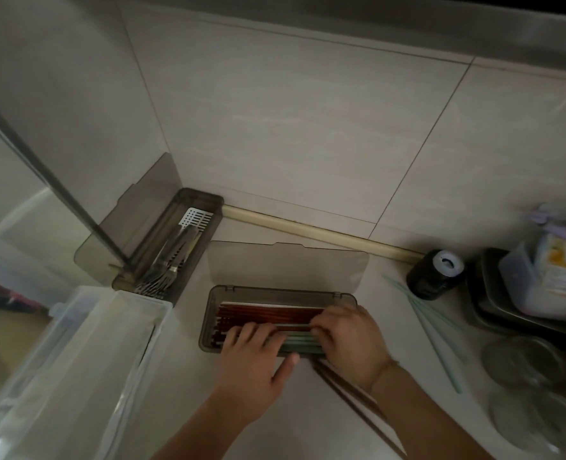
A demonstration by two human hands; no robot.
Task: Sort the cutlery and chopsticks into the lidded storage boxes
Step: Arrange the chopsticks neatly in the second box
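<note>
chopsticks (265, 315) being levelled in the open box (215, 295)
left hand (255, 351) pressed flat, right hand (344, 333) curled on them; loose pair (348, 386) at 5 o'clock could be knocked away

Dim light, pale tiled wall (291, 127), light countertop (308, 426).

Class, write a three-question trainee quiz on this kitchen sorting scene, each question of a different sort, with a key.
1. True or false: the near box has its lid shut.
2. Which box holds the forks? A) near box B) corner box
3. Fill in: the loose green chopsticks lie to the ____ of both hands, left hand and right hand.

Key: 1 false; 2 B; 3 right.
</note>
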